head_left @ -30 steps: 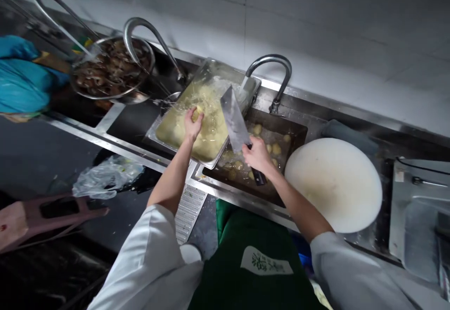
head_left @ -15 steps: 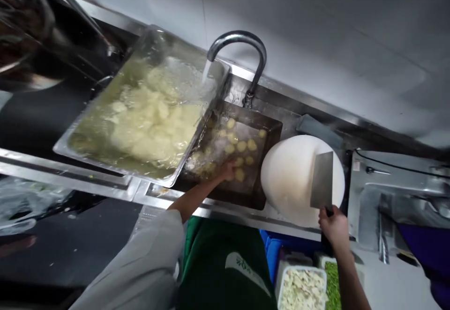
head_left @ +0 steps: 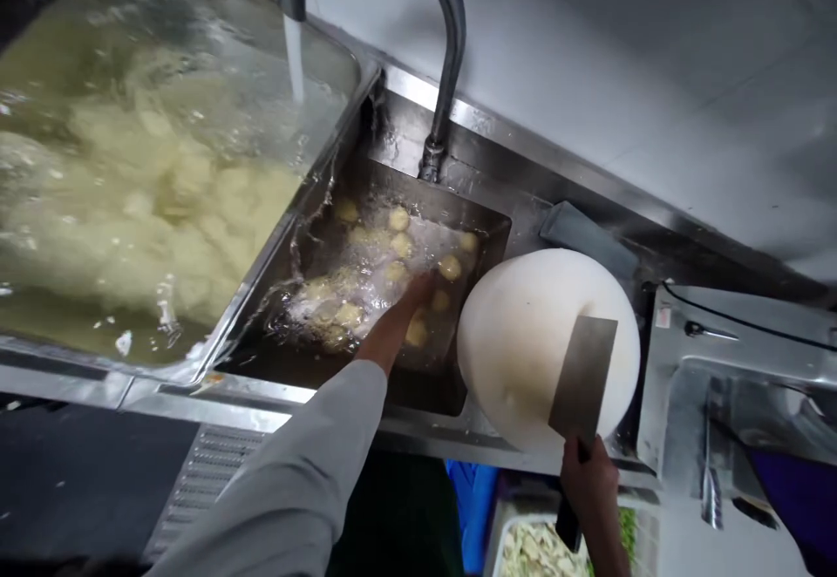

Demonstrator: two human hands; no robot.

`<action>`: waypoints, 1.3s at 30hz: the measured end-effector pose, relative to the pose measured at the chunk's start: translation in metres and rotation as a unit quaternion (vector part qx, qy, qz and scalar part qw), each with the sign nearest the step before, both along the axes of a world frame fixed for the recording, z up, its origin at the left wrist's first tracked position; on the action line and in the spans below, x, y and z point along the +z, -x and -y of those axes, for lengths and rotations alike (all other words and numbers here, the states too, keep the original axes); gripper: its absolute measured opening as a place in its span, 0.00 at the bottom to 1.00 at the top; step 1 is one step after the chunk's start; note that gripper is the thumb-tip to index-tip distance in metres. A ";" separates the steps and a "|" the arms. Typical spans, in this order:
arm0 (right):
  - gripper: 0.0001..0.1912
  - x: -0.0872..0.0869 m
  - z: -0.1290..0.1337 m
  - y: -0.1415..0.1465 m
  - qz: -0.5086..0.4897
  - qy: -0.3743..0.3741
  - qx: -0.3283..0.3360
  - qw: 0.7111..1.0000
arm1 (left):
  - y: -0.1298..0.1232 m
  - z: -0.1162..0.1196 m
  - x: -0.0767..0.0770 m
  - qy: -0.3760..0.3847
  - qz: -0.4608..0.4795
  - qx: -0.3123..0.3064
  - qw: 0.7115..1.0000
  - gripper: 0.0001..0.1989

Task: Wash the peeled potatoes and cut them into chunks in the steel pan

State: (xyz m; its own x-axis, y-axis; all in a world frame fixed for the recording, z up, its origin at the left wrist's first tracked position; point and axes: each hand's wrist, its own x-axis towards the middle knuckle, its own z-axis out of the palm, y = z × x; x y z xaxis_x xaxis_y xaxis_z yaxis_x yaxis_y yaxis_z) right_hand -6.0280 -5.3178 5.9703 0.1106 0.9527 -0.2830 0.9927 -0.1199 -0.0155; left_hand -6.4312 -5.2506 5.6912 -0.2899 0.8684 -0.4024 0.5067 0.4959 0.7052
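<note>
My left hand [head_left: 418, 289] reaches down into the water of a sink basin [head_left: 480, 211], among several peeled potatoes [head_left: 401, 246]. The water hides its fingers, so whether it holds one does not show. My right hand [head_left: 588, 477] is closed around the dark handle of a cleaver [head_left: 584, 376]. The wide blade lies over a thick round white chopping board [head_left: 506, 324], pointing toward the wall; I cannot tell whether it touches. Left of the basin, a large metal tray [head_left: 245, 294] brims with water and pale potato pieces [head_left: 189, 202].
A curved faucet [head_left: 448, 54] pours water into the tray, and water spills over its edge into the basin. A grey block-like object [head_left: 585, 237] lies behind the board. At right stands another metal sink [head_left: 680, 394]. Below the counter is a tub of chopped pale food [head_left: 542, 546].
My view has moved closer to the basin. My left hand has sunk deeper into the water. My right hand has drawn the cleaver slightly toward me and tilted it.
</note>
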 end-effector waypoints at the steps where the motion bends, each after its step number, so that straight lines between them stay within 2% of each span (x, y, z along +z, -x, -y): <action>1: 0.18 0.001 -0.002 0.000 0.000 0.012 -0.003 1.000 | -0.003 0.010 0.005 0.016 0.004 0.003 1.000 0.12; 3: 0.16 0.000 -0.005 -0.001 -0.010 0.036 0.005 0.999 | -0.007 0.029 0.023 0.037 0.000 0.023 0.999 0.17; 6: 0.13 -0.007 -0.010 -0.003 -0.028 0.054 0.033 0.998 | -0.007 0.055 0.063 0.039 -0.035 0.088 0.995 0.26; 8: 0.12 -0.014 -0.014 -0.002 -0.036 0.053 0.049 0.997 | -0.006 0.066 0.099 0.012 -0.063 0.148 0.987 0.26; 11: 0.14 -0.013 -0.018 0.002 -0.073 0.053 0.059 0.994 | -0.012 0.076 0.165 -0.135 -0.079 0.203 0.967 0.21; 13: 0.15 -0.004 -0.020 0.003 -0.110 0.055 0.063 0.990 | -0.027 0.071 0.208 -0.256 -0.074 0.156 0.951 0.22; 15: 0.16 0.005 -0.024 -0.003 -0.134 0.043 0.086 0.986 | -0.050 0.055 0.240 -0.328 -0.061 0.031 0.942 0.26; 16: 0.17 0.009 -0.028 -0.008 -0.134 0.037 0.100 0.985 | -0.064 0.043 0.250 -0.343 -0.050 -0.050 0.937 0.28; 19: 0.16 0.014 -0.037 -0.026 -0.097 0.032 0.136 0.985 | -0.113 0.009 0.259 -0.326 -0.046 -0.281 0.901 0.27; 21: 0.16 0.016 -0.038 -0.035 -0.065 0.041 0.151 0.986 | -0.142 0.002 0.256 -0.295 -0.080 -0.372 0.877 0.25; 22: 0.15 0.016 -0.037 -0.039 -0.055 0.046 0.159 0.985 | -0.153 0.006 0.252 -0.287 -0.104 -0.385 0.871 0.24; 24: 0.15 0.014 -0.032 -0.043 -0.045 0.052 0.175 0.982 | -0.169 0.029 0.242 -0.285 -0.152 -0.350 0.879 0.21; 27: 0.15 0.008 -0.025 -0.047 -0.045 0.053 0.190 0.979 | -0.181 0.080 0.225 -0.257 -0.186 -0.261 0.912 0.15; 29: 0.16 0.005 -0.024 -0.048 -0.046 0.052 0.195 0.978 | -0.187 0.108 0.215 -0.228 -0.191 -0.244 0.923 0.13; 32: 0.16 0.005 -0.028 -0.050 -0.044 0.059 0.205 0.976 | -0.198 0.128 0.208 -0.198 -0.153 -0.206 0.946 0.13; 34: 0.15 0.006 -0.033 -0.051 -0.042 0.060 0.215 0.974 | -0.195 0.129 0.210 -0.190 -0.105 -0.143 0.966 0.13; 36: 0.15 0.003 -0.041 -0.052 -0.033 0.052 0.220 0.973 | -0.165 0.130 0.220 -0.205 -0.095 -0.048 0.973 0.12; 37: 0.15 0.000 -0.045 -0.052 -0.026 0.047 0.220 0.974 | -0.138 0.134 0.229 -0.216 -0.116 0.014 0.969 0.11; 39: 0.16 -0.007 -0.054 -0.050 -0.013 0.038 0.219 0.975 | -0.066 0.152 0.257 -0.223 -0.191 0.152 0.944 0.09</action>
State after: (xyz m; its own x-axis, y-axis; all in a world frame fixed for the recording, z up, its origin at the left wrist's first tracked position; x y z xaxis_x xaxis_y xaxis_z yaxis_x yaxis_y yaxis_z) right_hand -5.9776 -5.2635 5.9630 -0.3111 0.8827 -0.3521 0.9480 0.3143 -0.0496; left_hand -6.3649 -5.4023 5.9483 -0.6032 0.7797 0.1679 0.6479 0.3563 0.6732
